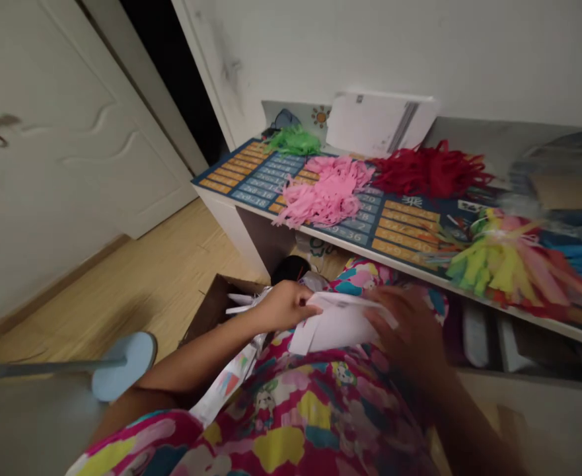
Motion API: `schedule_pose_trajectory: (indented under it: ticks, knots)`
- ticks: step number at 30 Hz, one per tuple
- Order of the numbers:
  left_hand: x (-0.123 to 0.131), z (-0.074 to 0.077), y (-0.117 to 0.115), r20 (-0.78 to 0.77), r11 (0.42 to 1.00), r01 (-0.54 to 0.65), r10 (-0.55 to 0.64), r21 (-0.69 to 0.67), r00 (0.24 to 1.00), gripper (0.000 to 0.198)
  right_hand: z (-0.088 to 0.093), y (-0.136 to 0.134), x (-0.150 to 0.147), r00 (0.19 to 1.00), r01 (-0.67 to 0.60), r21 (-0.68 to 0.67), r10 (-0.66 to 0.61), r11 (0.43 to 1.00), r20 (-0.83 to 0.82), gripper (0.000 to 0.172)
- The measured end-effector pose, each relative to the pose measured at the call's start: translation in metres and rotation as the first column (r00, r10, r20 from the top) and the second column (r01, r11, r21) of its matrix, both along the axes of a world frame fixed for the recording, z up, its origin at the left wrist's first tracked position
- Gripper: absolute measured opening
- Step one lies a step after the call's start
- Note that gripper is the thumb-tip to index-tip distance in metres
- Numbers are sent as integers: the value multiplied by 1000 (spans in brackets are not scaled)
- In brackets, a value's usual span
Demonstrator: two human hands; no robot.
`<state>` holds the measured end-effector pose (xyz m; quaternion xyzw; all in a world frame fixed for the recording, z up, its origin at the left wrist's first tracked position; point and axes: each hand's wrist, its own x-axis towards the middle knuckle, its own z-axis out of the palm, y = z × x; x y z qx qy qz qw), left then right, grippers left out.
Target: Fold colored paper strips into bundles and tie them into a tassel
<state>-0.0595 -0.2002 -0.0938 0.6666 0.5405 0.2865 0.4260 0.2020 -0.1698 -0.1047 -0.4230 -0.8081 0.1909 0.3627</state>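
A sheet of white paper [337, 324] lies over my lap, which is covered by bright patterned clothing [315, 396]. My left hand [285, 305] grips the paper's left edge, fingers closed round it. My right hand [412, 327], blurred by motion, rests curled on the paper's right side and holds it. Both hands are below the front edge of a low white desk [231, 205].
On the desk's printed number mat [251, 175] lie heaps of cut paper strips: green [293, 140], pink [327, 190], red [429, 168] and a mixed-colour bundle [503, 261]. White papers [377, 122] lean on the wall. A cardboard box [216, 304] stands on the wooden floor; a door is left.
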Motion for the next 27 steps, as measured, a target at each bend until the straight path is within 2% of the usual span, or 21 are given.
schedule_pose_trajectory:
  ticks: [1, 3, 4, 6, 9, 11, 14, 16, 20, 22, 24, 26, 27]
  knots:
    - [0, 14, 6, -124, 989, 111, -99, 99, 987, 33, 11, 9, -6, 995, -95, 53, 94, 994, 30, 37]
    - [6, 38, 18, -308, 928, 291, -213, 234, 927, 29, 30, 21, -16, 959, -270, -19, 271, 963, 87, 35]
    - [10, 47, 22, -369, 896, 353, -242, 271, 897, 28, 36, 25, -20, 943, -314, -92, 321, 945, 85, 34]
    - [17, 57, 29, -451, 851, 415, -247, 323, 858, 25, 42, 26, -22, 951, -298, -217, 309, 930, 18, 36]
    - [27, 57, 34, -508, 825, 413, -183, 386, 841, 25, 40, 21, -20, 986, -144, -339, 107, 930, -125, 41]
    - [33, 52, 37, -528, 827, 405, -159, 389, 834, 29, 37, 19, -16, 976, -62, -429, -35, 901, -216, 45]
    - [43, 43, 46, -565, 831, 426, -169, 359, 807, 35, 33, 18, -13, 931, -19, -535, -180, 845, -316, 44]
    - [52, 38, 56, -584, 819, 449, -180, 356, 791, 36, 29, 19, -12, 908, -12, -553, -223, 833, -355, 41]
    - [73, 38, 78, -599, 791, 502, -224, 349, 769, 33, 14, 23, -7, 866, 9, -517, -265, 856, -423, 40]
    - [80, 41, 87, -595, 800, 486, -210, 351, 776, 29, 7, 26, 4, 839, 99, -493, -339, 864, -426, 41]
    - [81, 44, 90, -506, 834, 387, -156, 392, 848, 28, 4, 28, 22, 759, 277, -482, -497, 831, -420, 44]
    - [80, 41, 90, -251, 882, 225, -128, 413, 960, 39, 4, 27, 41, 657, 439, -474, -632, 764, -411, 46]
    - [79, 36, 89, -80, 908, 146, -125, 393, 989, 42, 4, 26, 49, 633, 487, -459, -662, 743, -401, 47]
